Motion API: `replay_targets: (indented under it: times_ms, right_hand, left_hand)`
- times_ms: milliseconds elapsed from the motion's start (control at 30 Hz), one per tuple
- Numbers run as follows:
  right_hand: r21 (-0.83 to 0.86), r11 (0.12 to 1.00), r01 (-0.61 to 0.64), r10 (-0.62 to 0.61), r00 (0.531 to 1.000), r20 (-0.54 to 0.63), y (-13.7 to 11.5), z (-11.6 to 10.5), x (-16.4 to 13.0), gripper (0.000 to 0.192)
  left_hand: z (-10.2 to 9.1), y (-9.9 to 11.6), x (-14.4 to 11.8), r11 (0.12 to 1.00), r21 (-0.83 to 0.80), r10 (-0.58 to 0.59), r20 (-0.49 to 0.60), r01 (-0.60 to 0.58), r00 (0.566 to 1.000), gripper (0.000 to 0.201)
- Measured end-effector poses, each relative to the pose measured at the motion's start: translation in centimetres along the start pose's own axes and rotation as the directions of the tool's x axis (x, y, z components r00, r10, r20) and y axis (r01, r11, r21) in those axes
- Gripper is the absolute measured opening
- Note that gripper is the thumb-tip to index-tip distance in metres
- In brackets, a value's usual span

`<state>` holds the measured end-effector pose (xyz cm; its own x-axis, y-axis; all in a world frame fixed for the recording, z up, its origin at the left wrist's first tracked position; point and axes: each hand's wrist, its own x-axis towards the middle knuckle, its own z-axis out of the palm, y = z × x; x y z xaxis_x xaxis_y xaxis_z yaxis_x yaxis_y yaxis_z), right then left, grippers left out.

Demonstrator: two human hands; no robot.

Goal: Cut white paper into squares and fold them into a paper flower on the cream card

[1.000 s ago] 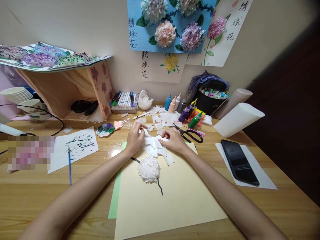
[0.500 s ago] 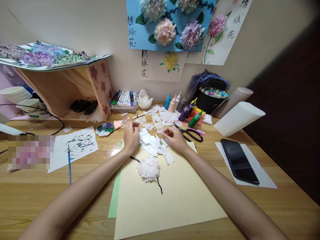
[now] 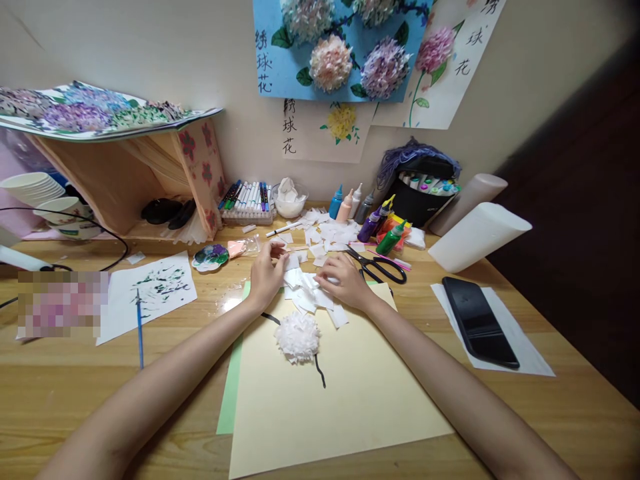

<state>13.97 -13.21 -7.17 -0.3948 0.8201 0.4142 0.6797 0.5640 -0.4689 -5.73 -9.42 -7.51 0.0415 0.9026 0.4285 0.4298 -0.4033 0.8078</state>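
Observation:
On the cream paper sheet point(image 3: 340, 407) a fluffy white paper flower point(image 3: 297, 338) is stuck, with black stem lines running out from it. Behind the flower, a loose pile of small white paper pieces point(image 3: 304, 297) covers the sheet's far edge. My left hand point(image 3: 267, 275) rests at the pile's left side, fingers loosely curved and thumb apart, with nothing visible in them. Over the pile's right side my right hand point(image 3: 344, 281) bends its fingers down and pinches at a white paper piece; its fingertips are partly hidden.
Black scissors point(image 3: 383, 269), paint bottles point(image 3: 345, 208) and more paper scraps point(image 3: 333, 232) lie beyond my hands. A phone point(image 3: 480, 323) is at the right. On the left are a paint-marked sheet point(image 3: 165, 287) and a blue brush point(image 3: 139, 333). Markers point(image 3: 250, 198) and a glass bowl point(image 3: 290, 200) stand behind.
My right hand has shifted left onto the paper pile, and its fingers have come down on the pieces. My left hand has moved slightly right, its thumb nearer the pile.

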Motion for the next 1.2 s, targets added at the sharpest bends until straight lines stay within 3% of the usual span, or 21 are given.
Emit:
replay_targets:
  times_ms: [200,267,367,467,533,667,833,933,1033,1200]
  right_hand:
    - [-0.045,0.998,-0.035,0.033,0.998,-0.053,-0.2,0.0,0.0,0.024]
    - [0.012,0.998,-0.055,0.056,0.992,-0.111,-0.4,-0.1,0.0,0.020]
    - [0.157,0.984,-0.080,0.109,0.976,-0.186,-0.9,-0.1,0.0,0.015]
    - [0.249,0.965,-0.079,0.120,0.981,-0.155,-1.2,0.0,0.1,0.021]
    - [0.256,0.965,-0.057,0.091,0.988,-0.123,-1.2,0.3,0.1,0.027]
    - [0.238,0.970,-0.050,0.086,0.985,-0.146,-1.2,0.6,0.2,0.016]
    - [0.430,0.895,-0.119,0.190,0.974,-0.127,-1.2,0.5,0.1,0.025]
    - [0.586,0.776,-0.232,0.310,0.950,-0.034,-1.0,0.5,0.1,0.029]
    - [0.671,0.678,-0.300,0.398,0.917,0.008,-0.8,0.8,0.0,0.029]
    - [0.678,0.684,-0.270,0.378,0.926,-0.012,-0.7,1.0,0.2,0.030]
  left_hand:
    - [-0.6,1.1,0.1,0.992,-0.065,0.093,-0.220,-0.110,0.971,0.004]
    - [-0.5,1.2,0.0,0.984,-0.112,0.107,-0.236,-0.137,0.966,0.003]
    - [-0.1,1.3,-0.4,0.969,-0.206,0.118,-0.093,-0.136,0.989,0.007]
    - [0.3,1.6,-0.9,0.960,-0.259,0.131,0.088,-0.105,0.987,0.009]
    - [0.4,1.8,-1.1,0.959,-0.268,0.137,0.150,-0.093,0.979,0.009]
    - [0.6,1.7,-1.0,0.955,-0.288,0.122,0.160,-0.072,0.980,0.009]
    - [0.4,1.0,-0.5,0.953,-0.296,0.071,0.009,-0.065,0.997,0.009]
    - [0.1,1.1,-0.6,0.977,-0.210,0.069,0.154,-0.036,0.986,0.012]
    - [-0.1,1.8,-0.8,0.992,-0.071,0.117,0.260,-0.102,0.959,0.012]
    - [-0.1,2.3,-0.9,0.955,0.093,0.237,0.327,-0.281,0.915,0.015]
